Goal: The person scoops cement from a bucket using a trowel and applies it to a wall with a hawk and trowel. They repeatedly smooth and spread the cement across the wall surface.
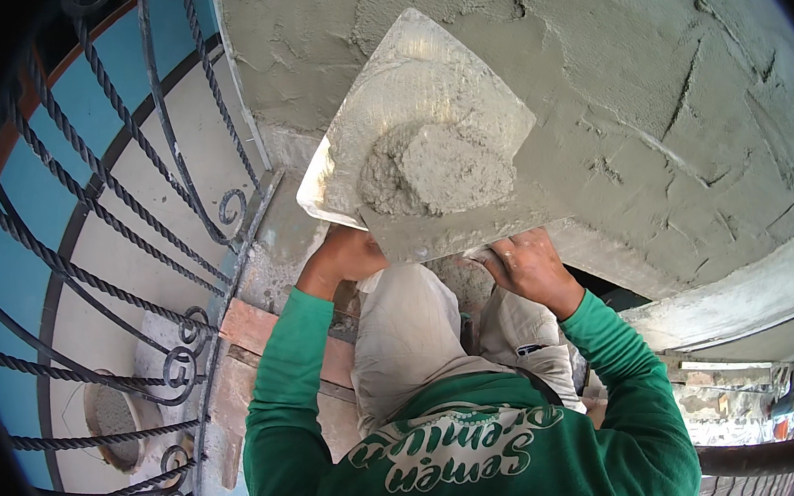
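Note:
A square metal plastering hawk (414, 67) is held out in front of the wall, tilted with one corner up. On it lies a lump of wet grey mortar (458, 167). My left hand (350, 255) is closed beneath the hawk's near left side, its grip mostly hidden by the plate. My right hand (533, 266) is closed on a flat plastering trowel (452, 232), the handle hidden. The trowel's grey-coated blade lies along the hawk's near edge, just below the mortar. Ahead and to the right, the wall (627, 67) carries rough wet plaster with ridges and grooves.
A black twisted-iron railing (119, 201) curves along the left. Beyond it stands a round bucket (121, 423) with grey residue. Reddish bricks or planks (251, 325) lie below, left of my legs. A pale ledge (751, 297) runs under the plaster at right.

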Action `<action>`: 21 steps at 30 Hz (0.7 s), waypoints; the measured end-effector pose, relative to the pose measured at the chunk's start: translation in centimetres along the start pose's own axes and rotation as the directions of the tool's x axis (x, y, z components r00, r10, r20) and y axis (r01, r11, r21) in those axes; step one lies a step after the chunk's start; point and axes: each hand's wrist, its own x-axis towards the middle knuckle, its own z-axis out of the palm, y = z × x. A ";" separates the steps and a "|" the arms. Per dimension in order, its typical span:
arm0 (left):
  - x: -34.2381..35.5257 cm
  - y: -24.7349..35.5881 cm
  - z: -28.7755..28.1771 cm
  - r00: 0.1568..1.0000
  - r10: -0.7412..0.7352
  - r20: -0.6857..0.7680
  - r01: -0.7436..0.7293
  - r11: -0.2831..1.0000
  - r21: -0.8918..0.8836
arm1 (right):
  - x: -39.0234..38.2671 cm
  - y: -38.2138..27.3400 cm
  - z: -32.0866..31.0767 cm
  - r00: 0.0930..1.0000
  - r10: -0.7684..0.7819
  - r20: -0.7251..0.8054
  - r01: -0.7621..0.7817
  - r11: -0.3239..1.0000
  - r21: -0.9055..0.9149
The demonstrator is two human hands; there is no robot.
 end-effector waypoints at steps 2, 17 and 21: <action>0.7 -0.4 -1.0 0.999 -0.032 0.020 0.034 0.998 -0.057 | 1.2 0.2 0.8 0.969 -0.104 -0.225 0.104 0.995 -0.009; -6.1 -6.2 0.2 0.961 -0.273 -0.046 0.230 0.880 -0.416 | 11.6 2.7 -2.5 0.734 -0.181 -0.655 -0.031 0.954 -0.298; -11.8 -9.6 1.6 0.863 -0.457 -0.214 0.260 0.767 -0.586 | 15.5 2.9 -4.4 0.829 -0.123 -0.546 -0.094 0.931 -0.351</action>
